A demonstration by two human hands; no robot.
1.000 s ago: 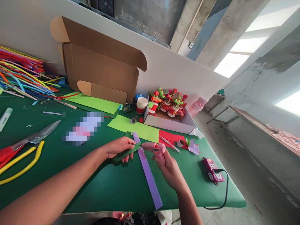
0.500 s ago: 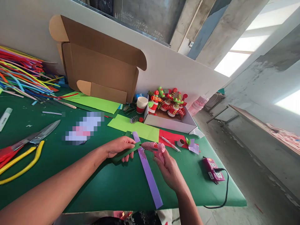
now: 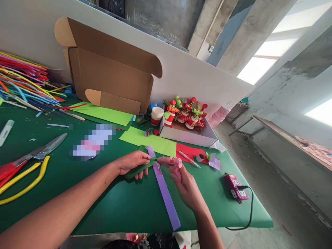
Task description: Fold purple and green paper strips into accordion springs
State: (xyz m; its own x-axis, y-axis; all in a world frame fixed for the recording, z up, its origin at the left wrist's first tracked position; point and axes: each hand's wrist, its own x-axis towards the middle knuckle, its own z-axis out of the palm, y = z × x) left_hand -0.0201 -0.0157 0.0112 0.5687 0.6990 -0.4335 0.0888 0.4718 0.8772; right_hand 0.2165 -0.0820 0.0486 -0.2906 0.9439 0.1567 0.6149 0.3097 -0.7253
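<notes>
Pinched between the thumb and fingers of my left hand (image 3: 135, 164) is a dark green paper strip (image 3: 142, 168), its end pointing right. My right hand (image 3: 188, 186) is wrapped round the handle of a pink hot glue gun (image 3: 168, 162). The gun's nozzle meets the tip of the green strip, or is very close to it; whether they touch I cannot tell. Beneath both lies a long purple paper strip (image 3: 166, 195), slanting across the green tabletop towards its front edge.
Large scissors (image 3: 43, 152) lie at left beside a glue stick (image 3: 6, 132). Behind are pipe cleaners (image 3: 26, 81), an open cardboard box (image 3: 111, 69), paper cups (image 3: 157, 116) and a tray (image 3: 186, 136) of paper figures. A pen (image 3: 188, 159) rests on red paper; a purple box (image 3: 236, 187) with a cable sits right.
Both hands hold almost the same place. The glue gun has shifted very slightly at the end of the green strip; nothing was let go or picked up.
</notes>
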